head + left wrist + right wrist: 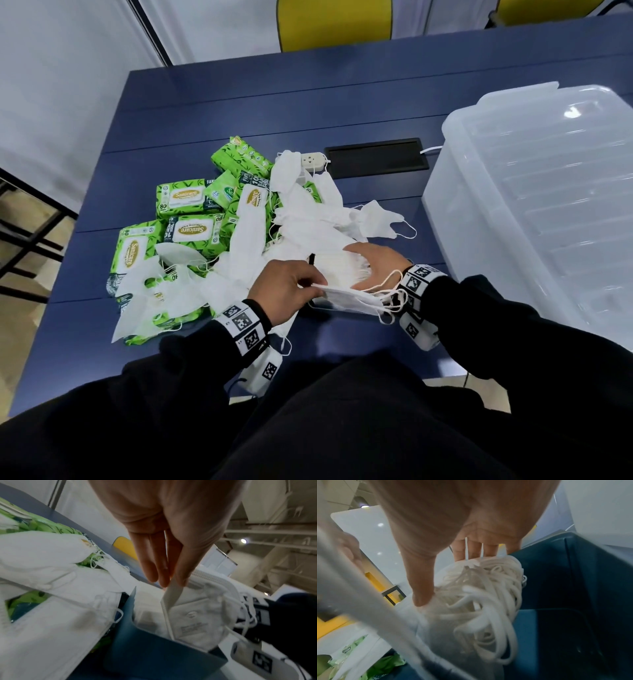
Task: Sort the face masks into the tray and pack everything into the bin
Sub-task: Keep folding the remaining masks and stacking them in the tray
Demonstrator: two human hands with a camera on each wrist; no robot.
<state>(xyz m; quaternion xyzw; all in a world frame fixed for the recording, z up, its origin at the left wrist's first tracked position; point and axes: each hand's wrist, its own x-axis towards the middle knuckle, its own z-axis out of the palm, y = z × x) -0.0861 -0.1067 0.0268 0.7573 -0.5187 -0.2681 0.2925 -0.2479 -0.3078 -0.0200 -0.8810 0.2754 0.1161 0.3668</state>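
Left hand [286, 286] pinching one mask [349, 298], right hand [375, 265] flat on stack [337, 270]

Place: you're in an office or meeting room, looks like.
Clues: your blue surface [212, 102] has a cable hatch [376, 158], power strip [313, 160], yellow chairs [334, 24] behind.

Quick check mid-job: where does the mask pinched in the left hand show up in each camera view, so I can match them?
Head: the pinched mask lies low centre, between both hands, over the tray.
Left wrist: right of centre, hanging from the left hand.
Right wrist: probably the blurred white band at left; uncertain.
Shared landmark: the green wipe packs.
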